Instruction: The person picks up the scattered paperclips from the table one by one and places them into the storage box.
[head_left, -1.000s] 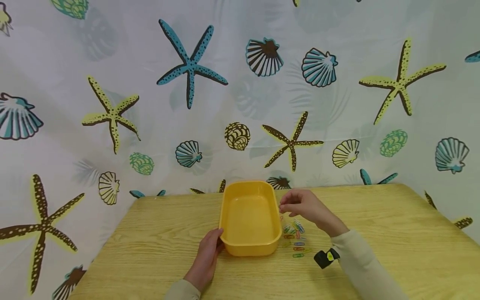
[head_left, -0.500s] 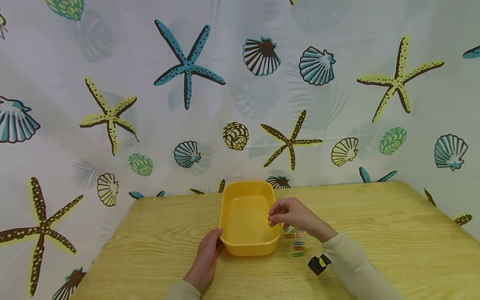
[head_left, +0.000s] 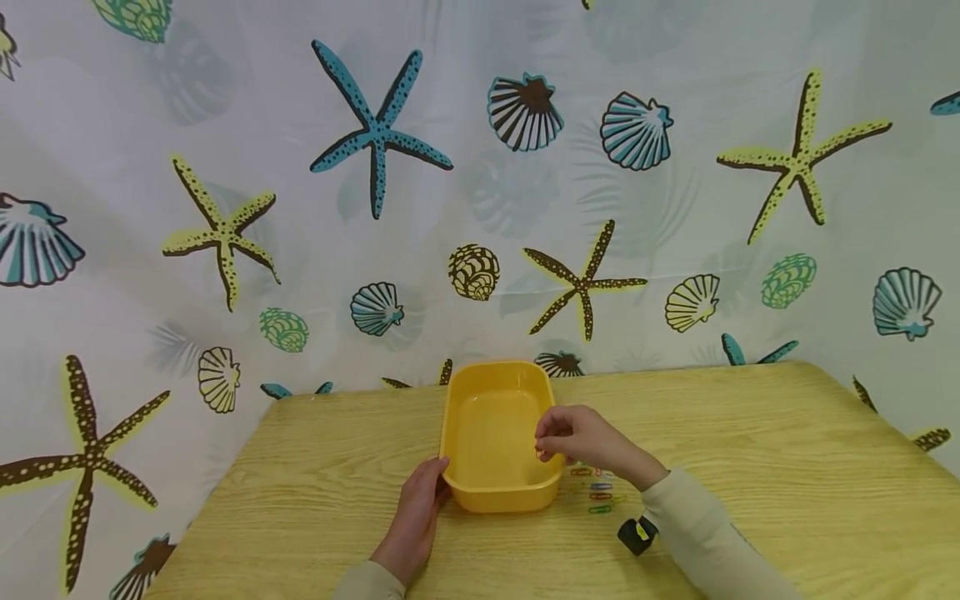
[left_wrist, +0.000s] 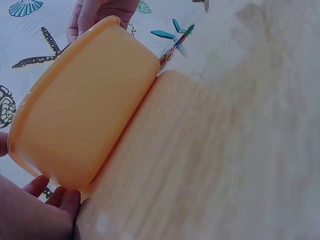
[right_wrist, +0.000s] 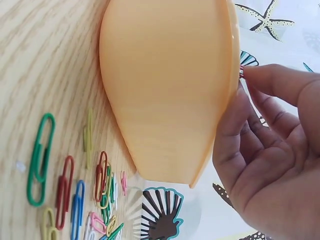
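Note:
A yellow plastic tray (head_left: 498,442) stands on the wooden table, its inside bare. At its near left corner my left hand (head_left: 416,512) grips the wall, thumb at the rim; in the left wrist view the left fingers (left_wrist: 70,200) touch the tray's lower side. My right hand (head_left: 588,437) is over the tray's right rim, thumb and forefinger pinching a small red paper clip (right_wrist: 241,72), mostly hidden by the fingertips. Several coloured paper clips (head_left: 600,497) lie on the table right of the tray, including a green paper clip (right_wrist: 40,160) and a blue paper clip (right_wrist: 77,210).
The wooden table (head_left: 315,483) reaches back to a white curtain (head_left: 465,192) printed with starfish and shells. A small black device (head_left: 636,536) with a yellow spot is beside the right sleeve (head_left: 705,529).
My right hand has moved left from above the paper clips to over the tray's right rim, carrying the paper clip, and dipped slightly. The left hand and tray have stayed in place.

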